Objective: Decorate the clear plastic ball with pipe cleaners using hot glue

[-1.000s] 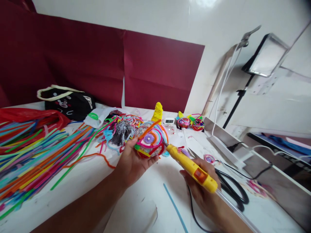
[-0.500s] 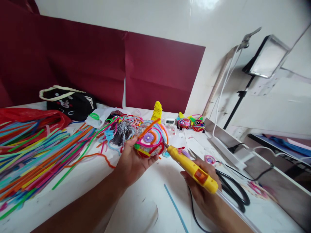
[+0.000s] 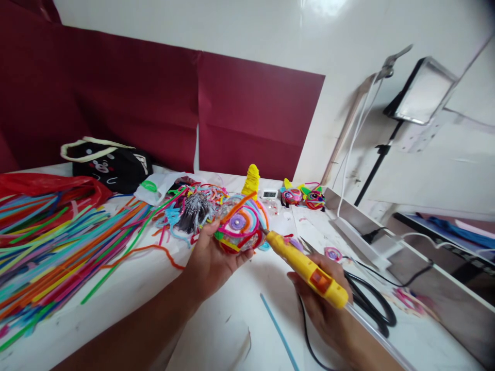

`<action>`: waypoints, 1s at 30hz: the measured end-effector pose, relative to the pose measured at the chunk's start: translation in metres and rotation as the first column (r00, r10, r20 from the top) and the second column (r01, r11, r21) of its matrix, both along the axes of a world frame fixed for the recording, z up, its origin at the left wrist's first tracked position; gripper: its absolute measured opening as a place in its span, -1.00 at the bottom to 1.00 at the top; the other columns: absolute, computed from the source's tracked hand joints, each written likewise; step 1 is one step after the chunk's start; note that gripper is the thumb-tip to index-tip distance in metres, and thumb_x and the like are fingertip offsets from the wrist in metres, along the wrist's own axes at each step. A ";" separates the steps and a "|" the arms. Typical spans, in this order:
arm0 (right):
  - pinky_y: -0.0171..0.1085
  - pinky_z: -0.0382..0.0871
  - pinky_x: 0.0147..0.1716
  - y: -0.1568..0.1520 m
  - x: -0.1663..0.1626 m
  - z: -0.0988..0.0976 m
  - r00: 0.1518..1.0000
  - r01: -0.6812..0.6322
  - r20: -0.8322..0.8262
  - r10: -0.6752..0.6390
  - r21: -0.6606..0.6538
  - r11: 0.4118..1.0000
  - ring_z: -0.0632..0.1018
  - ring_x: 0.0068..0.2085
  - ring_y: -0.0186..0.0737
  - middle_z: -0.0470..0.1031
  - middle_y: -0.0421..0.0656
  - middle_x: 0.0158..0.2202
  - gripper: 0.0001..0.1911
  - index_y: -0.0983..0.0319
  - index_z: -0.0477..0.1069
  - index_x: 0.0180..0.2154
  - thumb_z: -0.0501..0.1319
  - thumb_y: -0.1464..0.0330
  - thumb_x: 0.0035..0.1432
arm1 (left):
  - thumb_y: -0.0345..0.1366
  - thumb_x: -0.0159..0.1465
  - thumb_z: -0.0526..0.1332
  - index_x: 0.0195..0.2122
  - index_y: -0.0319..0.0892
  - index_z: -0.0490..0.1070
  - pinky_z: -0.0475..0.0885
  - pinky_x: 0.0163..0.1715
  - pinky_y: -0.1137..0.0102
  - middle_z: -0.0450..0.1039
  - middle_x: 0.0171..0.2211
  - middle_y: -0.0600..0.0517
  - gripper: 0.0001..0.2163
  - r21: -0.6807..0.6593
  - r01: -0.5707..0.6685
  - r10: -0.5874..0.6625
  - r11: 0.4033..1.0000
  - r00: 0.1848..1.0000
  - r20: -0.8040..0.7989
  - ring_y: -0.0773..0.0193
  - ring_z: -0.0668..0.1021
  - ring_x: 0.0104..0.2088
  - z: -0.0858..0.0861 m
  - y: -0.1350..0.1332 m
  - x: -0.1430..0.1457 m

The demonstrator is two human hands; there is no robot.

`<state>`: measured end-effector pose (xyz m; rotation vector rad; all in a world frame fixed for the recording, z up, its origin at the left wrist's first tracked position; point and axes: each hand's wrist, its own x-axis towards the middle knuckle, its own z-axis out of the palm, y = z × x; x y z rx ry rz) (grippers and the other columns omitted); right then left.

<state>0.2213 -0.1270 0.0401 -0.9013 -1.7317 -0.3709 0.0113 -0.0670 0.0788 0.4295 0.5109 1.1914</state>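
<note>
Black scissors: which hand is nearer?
Right. The right hand, holding the yellow glue gun, lies just beside the black scissors; the left hand holds the pipe-cleaner ball farther off.

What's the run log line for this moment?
left hand: holds pipe-cleaner ball | right hand: holds yellow glue gun | nozzle: at ball's edge | scissors: beside right hand

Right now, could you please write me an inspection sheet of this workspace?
Surface: white table, scuffed, partly bare.
Job's things: decorated ball; yellow glue gun, tip at the ball.
Clutter: pipe cleaners heaped on the left; scissors on the right; black bag at the back.
Hands: left hand holds the ball; right hand grips the glue gun.
Cables: black cord near the right hand; white cable up the wall.
Surroundings: dark red paper on the wall; lamp panel on a stand.
</note>
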 end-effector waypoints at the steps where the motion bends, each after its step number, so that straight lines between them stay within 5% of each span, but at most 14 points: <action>1: -0.39 0.39 -0.60 0.000 0.000 0.000 1.000 0.001 -0.005 -0.001 -0.001 1.000 0.52 -0.53 -0.29 0.43 -0.26 -0.42 -0.78 0.12 0.35 -0.11 0.23 0.45 0.19 | -0.17 0.29 0.17 0.01 -0.19 0.40 0.54 -0.37 0.26 0.59 -0.18 -0.15 -0.69 0.003 -0.001 0.001 1.000 1.000 0.002 0.03 0.64 -0.25 0.000 0.000 0.000; 30: -0.36 0.39 -0.59 0.000 -0.001 -0.001 0.998 -0.057 -0.017 0.056 -0.033 0.998 0.53 -0.52 -0.26 0.45 -0.27 -0.40 -0.67 0.08 0.35 -0.05 0.24 0.48 0.16 | -0.16 0.31 0.14 0.02 -0.17 0.42 0.54 -0.38 0.27 0.60 -0.21 -0.11 -0.68 0.029 0.004 -0.004 1.000 1.000 0.012 0.06 0.64 -0.27 0.003 0.000 -0.002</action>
